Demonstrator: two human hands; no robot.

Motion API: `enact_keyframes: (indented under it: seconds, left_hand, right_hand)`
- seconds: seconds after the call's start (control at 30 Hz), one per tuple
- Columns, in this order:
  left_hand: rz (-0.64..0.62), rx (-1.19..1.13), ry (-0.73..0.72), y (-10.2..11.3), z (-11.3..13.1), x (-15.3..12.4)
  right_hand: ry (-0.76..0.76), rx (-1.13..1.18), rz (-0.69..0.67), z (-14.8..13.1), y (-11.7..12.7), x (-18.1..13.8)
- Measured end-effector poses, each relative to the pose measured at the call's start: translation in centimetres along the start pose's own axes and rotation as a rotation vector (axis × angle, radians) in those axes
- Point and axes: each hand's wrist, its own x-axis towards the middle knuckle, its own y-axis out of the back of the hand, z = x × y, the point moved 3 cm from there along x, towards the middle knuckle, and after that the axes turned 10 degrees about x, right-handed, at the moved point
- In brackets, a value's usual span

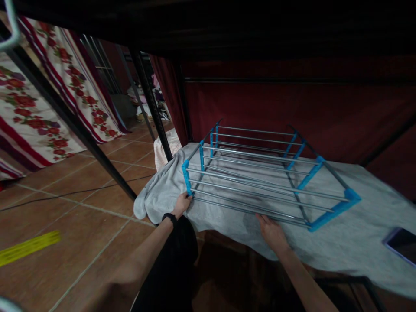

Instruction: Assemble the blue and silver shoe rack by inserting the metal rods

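Observation:
A shoe rack (pixel 247 177) of thin metal rods and blue plastic connectors lies on a grey blanket (pixel 331 251). At its near left corner, my left hand (pixel 182 204) has its fingers closed round the lowest blue connector and the rod end. My right hand (pixel 270 230) grips the front bottom rod near its middle, the fingertips partly hidden behind it. One rod runs slantwise across the others inside the rack. A dark band circles my left wrist.
A phone (pixel 403 245) lies on the blanket at the right. Black posts (pixel 151 102) and a dark overhead frame enclose the bed. On the left are a floral curtain (pixel 24 99), a tiled floor (pixel 107 208), a black cable (pixel 81 190) and a yellow strip (pixel 30 247).

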Motion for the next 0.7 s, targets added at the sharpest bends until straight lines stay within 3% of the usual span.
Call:
enact_keyframes:
  seconds: [0.33,0.7]
  left_hand:
    - [-0.020,0.131,-0.045,-0.5,-2.0,0.8]
    - [0.064,0.230,-0.018,-1.2,-2.4,1.0]
  right_hand:
    - [-0.168,-0.111,-0.244,-0.7,-1.3,3.0]
    - [-0.210,-0.050,-0.231,-0.5,-1.0,3.5]
